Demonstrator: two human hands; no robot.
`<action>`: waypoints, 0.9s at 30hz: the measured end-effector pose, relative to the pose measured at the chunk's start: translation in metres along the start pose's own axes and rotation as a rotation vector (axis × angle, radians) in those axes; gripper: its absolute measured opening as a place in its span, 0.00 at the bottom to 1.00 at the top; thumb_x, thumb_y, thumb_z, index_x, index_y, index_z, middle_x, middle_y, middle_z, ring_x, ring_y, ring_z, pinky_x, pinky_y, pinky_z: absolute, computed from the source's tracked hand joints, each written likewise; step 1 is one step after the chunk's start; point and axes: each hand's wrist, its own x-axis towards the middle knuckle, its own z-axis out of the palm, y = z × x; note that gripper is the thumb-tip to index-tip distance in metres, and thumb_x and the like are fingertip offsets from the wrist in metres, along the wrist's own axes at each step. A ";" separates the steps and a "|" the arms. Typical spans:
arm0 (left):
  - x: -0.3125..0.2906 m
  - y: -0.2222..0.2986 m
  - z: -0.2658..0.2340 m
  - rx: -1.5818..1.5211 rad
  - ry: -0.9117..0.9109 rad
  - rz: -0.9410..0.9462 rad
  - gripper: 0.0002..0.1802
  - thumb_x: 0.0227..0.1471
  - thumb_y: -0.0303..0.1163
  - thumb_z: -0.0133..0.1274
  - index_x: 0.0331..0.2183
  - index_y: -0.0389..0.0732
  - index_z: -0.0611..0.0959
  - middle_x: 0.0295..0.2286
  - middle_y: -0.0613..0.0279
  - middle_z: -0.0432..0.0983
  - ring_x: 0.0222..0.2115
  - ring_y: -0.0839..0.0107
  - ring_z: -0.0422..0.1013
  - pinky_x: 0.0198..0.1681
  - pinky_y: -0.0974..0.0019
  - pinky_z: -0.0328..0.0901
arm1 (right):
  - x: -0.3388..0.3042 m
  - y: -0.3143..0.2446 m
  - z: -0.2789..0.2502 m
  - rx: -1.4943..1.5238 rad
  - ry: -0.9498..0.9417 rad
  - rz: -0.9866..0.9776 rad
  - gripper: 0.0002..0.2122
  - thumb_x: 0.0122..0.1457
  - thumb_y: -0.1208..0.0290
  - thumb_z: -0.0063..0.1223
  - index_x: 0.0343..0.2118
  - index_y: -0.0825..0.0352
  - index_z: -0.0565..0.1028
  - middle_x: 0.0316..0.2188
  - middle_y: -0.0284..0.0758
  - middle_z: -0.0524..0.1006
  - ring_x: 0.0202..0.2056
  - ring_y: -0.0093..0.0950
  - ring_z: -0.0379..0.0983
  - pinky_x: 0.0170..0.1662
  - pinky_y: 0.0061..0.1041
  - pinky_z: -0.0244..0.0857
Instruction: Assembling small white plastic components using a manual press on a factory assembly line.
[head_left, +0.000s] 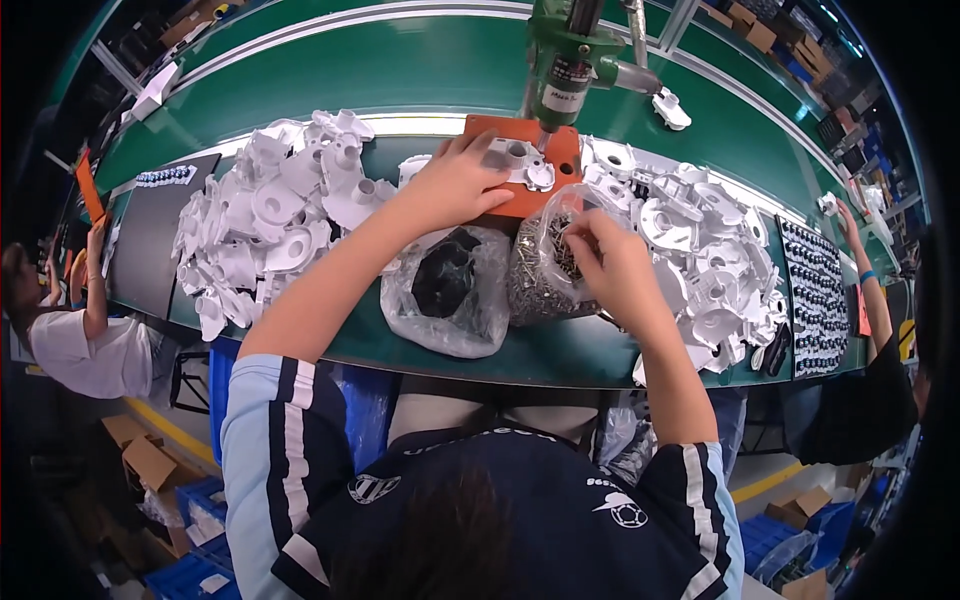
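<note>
Nearest on the green surface [560, 364], 1 clear plastic bag [470, 336] holds black pieces [443, 278]. To its right, a 2nd bag [530, 296] is filled with metal screws [560, 252]; the right hand [612, 262] has its bent fingers at the mouth, though whether they pinch a screw I cannot tell. Farther, the left hand [460, 185] lies open, fingers extended, over an orange fixture plate [518, 206], beside a white plastic part [540, 177] resting on it. Behind stands a green machine [558, 62].
</note>
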 end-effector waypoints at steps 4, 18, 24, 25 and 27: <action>-0.015 0.009 -0.020 0.026 0.064 -0.046 0.15 0.47 0.36 0.51 0.39 0.43 0.77 0.41 0.49 0.69 0.43 0.52 0.64 0.45 0.57 0.62 | 0.004 0.009 -0.006 0.160 0.038 0.105 0.04 0.55 0.80 0.47 0.33 0.71 0.68 0.25 0.37 0.75 0.27 0.22 0.73 0.31 0.20 0.66; -0.068 0.049 0.003 -0.028 -0.443 -0.190 0.11 0.40 0.26 0.52 0.31 0.37 0.72 0.26 0.52 0.67 0.26 0.55 0.71 0.28 0.58 0.67 | 0.012 0.011 -0.045 0.836 -0.073 0.171 0.05 0.59 0.75 0.42 0.34 0.71 0.69 0.24 0.29 0.69 0.26 0.17 0.64 0.28 0.14 0.57; -0.059 0.035 -0.018 -0.253 -0.454 -0.237 0.12 0.40 0.28 0.54 0.31 0.38 0.73 0.27 0.51 0.69 0.29 0.52 0.70 0.32 0.56 0.66 | 0.011 0.022 -0.058 1.053 -0.097 0.249 0.07 0.56 0.79 0.45 0.36 0.74 0.71 0.27 0.34 0.72 0.27 0.19 0.67 0.32 0.18 0.62; -0.055 0.031 -0.025 -0.252 -0.455 -0.238 0.12 0.40 0.28 0.54 0.31 0.38 0.73 0.27 0.51 0.69 0.29 0.52 0.70 0.32 0.56 0.66 | 0.014 0.026 -0.061 1.017 -0.098 0.251 0.07 0.55 0.80 0.46 0.37 0.75 0.72 0.28 0.34 0.73 0.28 0.20 0.67 0.32 0.18 0.62; -0.045 0.022 -0.036 -0.364 -0.347 -0.330 0.13 0.41 0.29 0.55 0.32 0.38 0.72 0.27 0.51 0.69 0.29 0.52 0.70 0.31 0.55 0.64 | 0.021 0.033 -0.069 0.935 -0.097 0.259 0.08 0.54 0.81 0.47 0.37 0.76 0.72 0.27 0.34 0.73 0.28 0.20 0.68 0.33 0.18 0.63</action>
